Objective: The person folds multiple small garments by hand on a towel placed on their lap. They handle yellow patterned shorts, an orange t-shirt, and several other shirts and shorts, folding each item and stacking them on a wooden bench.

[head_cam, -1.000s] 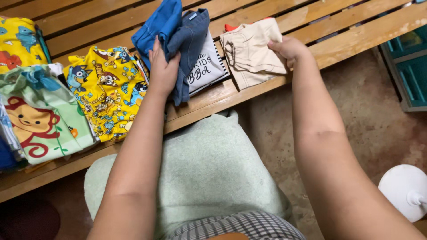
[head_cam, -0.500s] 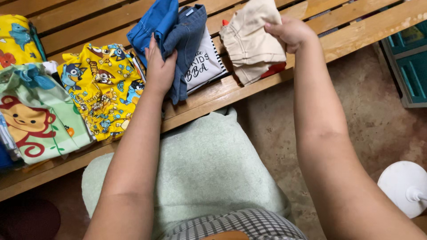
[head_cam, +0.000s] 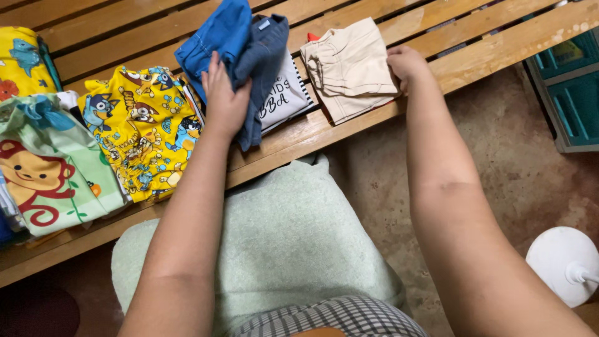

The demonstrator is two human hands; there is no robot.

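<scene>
Piles sit folded upper left; your left hand grips denim, your right hand pinches beige shorts.

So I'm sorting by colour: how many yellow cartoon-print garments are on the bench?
2: one yellow garment just left of the left hand, another yellow piece at the far left edge, partly cut off. More may lie hidden beneath.

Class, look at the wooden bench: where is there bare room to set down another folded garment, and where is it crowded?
Bare slats lie right of the beige shorts and the right hand, and along the back behind the piles. From the blue denim clothes under the left hand leftward past the yellow cartoon garment, piles crowd together.
</scene>
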